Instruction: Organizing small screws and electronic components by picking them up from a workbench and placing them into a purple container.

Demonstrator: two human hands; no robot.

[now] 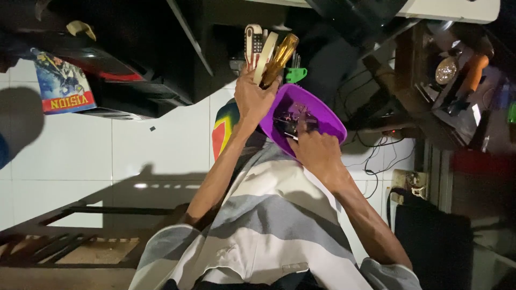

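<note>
Two bare hands work over a purple bowl resting on the person's lap. One hand, the left hand, is closed around a bundle: an amber-handled screwdriver, a roll of tape and a small keypad handset. Its partner, the right hand, reaches into the bowl (fingers curled among small dark parts), though whether it pinches anything I cannot tell.

Glossy purple plastic bowl, amber translucent plastic screwdriver handle, smooth white floor tiles, striped cloth shirt
</note>
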